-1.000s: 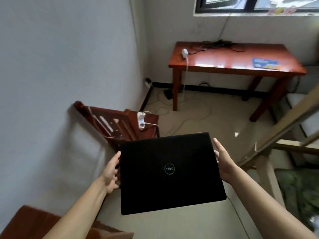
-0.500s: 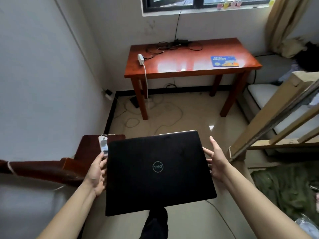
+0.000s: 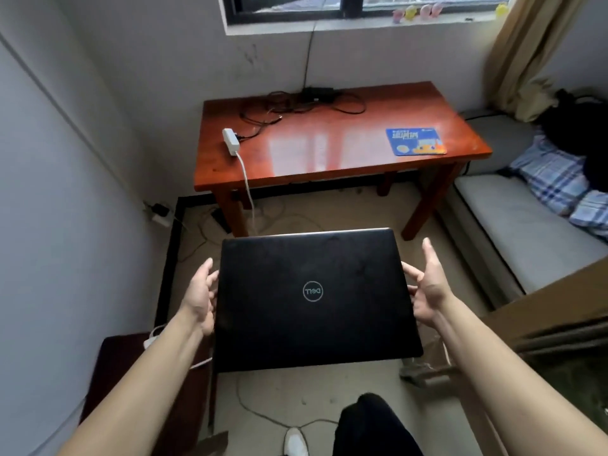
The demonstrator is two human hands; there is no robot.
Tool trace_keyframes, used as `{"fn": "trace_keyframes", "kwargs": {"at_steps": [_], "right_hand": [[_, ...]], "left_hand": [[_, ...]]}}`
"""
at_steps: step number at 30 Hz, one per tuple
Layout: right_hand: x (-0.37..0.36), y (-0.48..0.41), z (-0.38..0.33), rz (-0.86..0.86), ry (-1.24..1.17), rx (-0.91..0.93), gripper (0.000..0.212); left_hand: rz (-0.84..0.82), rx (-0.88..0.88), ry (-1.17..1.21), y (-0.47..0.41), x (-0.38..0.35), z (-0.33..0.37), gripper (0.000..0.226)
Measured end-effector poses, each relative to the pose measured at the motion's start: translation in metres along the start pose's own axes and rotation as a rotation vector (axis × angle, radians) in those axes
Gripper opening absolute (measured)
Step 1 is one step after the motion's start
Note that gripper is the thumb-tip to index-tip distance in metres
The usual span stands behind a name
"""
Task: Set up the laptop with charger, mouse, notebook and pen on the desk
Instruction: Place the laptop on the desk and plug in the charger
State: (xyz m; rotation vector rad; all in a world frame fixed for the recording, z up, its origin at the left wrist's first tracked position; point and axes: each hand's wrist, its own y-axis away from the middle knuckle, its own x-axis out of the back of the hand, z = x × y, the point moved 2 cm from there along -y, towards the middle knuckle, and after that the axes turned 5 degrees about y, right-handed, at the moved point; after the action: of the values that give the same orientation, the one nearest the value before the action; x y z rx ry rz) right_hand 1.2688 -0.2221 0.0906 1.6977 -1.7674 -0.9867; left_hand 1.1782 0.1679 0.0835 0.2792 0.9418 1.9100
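Note:
A closed black laptop (image 3: 312,297) with a round logo on its lid is held flat in front of me, above the floor. My left hand (image 3: 200,294) grips its left edge and my right hand (image 3: 427,291) holds its right edge, fingers spread. Ahead stands the red-brown wooden desk (image 3: 329,159). On the desk lie a black charger with tangled cables (image 3: 312,100) at the back, a white power strip (image 3: 230,141) at the left and a blue mouse pad (image 3: 416,141) at the right. No mouse, notebook or pen is visible.
A bed with a grey mattress (image 3: 526,225) and a checked blue cloth (image 3: 559,179) runs along the right. Cables (image 3: 210,225) trail over the floor under the desk. A dark wooden chair (image 3: 131,373) stands at my lower left. My leg and shoe (image 3: 296,442) show below.
The view has swung round to face the desk, which is now nearer and centred. The laptop stays held in both hands; the chair has slid to the lower left.

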Motion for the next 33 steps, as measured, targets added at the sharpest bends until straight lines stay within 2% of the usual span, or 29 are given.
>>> {"fn": "trace_keyframes", "kwargs": {"at_steps": [4,8,14,20,25,33], "right_hand": [[0.005,-0.05,-0.054,-0.022,-0.06,0.001,0.114],[0.008,-0.118,-0.119,-0.035,-0.104,0.002,0.116],[0.013,-0.214,-0.244,-0.042,-0.128,0.0,0.102],[0.011,-0.283,-0.372,-0.052,-0.043,0.005,0.11],[0.0,-0.343,-0.431,-0.026,-0.019,-0.029,0.108],[-0.039,-0.451,-0.48,0.079,0.026,-0.124,0.103]], "left_hand": [[0.002,0.012,-0.029,-0.054,-0.051,0.047,0.067],[-0.01,0.007,-0.031,-0.119,-0.109,0.092,0.057],[0.029,0.016,-0.08,-0.212,-0.203,0.171,0.069],[-0.014,0.063,-0.028,-0.284,-0.281,0.25,0.079],[0.016,0.107,-0.029,-0.348,-0.315,0.286,0.087],[0.008,0.217,-0.028,-0.477,-0.339,0.329,0.088]]}}
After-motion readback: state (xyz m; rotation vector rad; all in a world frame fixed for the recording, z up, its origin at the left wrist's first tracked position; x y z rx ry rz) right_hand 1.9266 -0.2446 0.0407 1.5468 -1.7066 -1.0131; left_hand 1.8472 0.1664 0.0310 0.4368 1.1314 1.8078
